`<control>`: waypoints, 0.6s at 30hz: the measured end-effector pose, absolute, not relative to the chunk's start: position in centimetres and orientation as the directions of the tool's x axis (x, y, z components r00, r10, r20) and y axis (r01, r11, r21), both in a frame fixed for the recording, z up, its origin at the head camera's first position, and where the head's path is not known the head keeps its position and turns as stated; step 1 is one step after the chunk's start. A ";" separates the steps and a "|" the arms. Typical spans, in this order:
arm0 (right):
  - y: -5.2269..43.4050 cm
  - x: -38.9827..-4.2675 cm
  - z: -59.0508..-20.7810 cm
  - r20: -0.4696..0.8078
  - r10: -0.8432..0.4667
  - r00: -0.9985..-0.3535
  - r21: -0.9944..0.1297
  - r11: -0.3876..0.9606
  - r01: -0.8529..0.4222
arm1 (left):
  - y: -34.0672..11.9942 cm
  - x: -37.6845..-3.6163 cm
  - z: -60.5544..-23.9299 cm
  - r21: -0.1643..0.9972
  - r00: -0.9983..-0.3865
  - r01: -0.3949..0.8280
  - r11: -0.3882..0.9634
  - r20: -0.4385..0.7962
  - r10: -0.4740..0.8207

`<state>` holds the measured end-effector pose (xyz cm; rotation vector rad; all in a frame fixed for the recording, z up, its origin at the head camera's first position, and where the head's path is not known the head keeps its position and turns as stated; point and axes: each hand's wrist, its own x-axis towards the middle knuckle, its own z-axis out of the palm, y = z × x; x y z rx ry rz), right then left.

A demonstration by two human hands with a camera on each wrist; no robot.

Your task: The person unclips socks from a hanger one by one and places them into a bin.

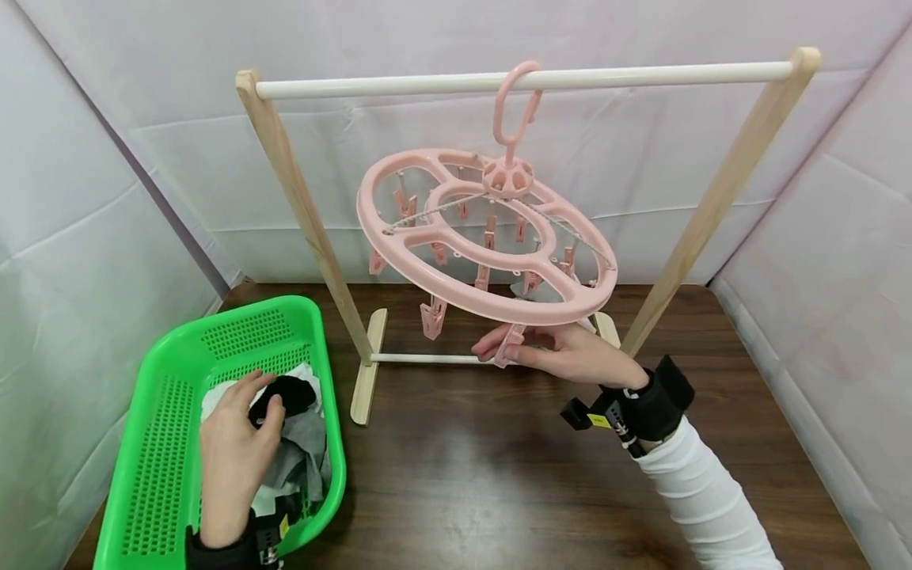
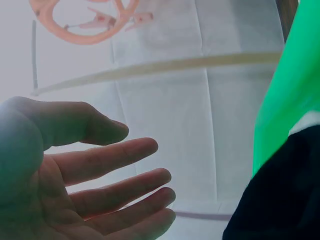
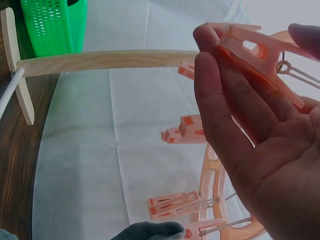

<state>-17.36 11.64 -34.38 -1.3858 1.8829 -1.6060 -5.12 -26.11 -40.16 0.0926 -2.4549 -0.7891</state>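
Below the hanger (image 1: pixel 456 286), peg (image 1: pixel 509 347) pinched in fingers of right hand (image 1: pixel 566 353)
Left hand (image 1: pixel 237 443) is held over basket (image 1: pixel 160 443), fingers apart.

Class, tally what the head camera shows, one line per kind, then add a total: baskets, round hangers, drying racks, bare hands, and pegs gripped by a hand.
Baskets: 1, the green basket
Round hangers: 1, the pink hanger
Drying racks: 1, the rack
Bare hands: 2, left hand and right hand
Gripped pegs: 1, the pink peg
Total: 6
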 end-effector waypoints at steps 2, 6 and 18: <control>11.6 -17.4 -34.5 0.340 -0.797 -0.498 -0.881 -0.086 -0.464 | -25.3 -5.2 -40.2 0.544 -0.834 0.116 0.831 0.508 -0.217; 11.8 -17.5 -34.8 0.339 -0.783 -0.522 -0.880 -0.067 -0.471 | -24.7 -5.5 -40.5 0.551 -0.831 0.149 0.821 0.520 -0.198; 14.8 -17.1 -38.5 0.249 -0.738 -0.628 -0.923 0.015 -0.383 | -22.1 -5.1 -38.7 0.562 -0.854 0.188 0.805 0.498 -0.149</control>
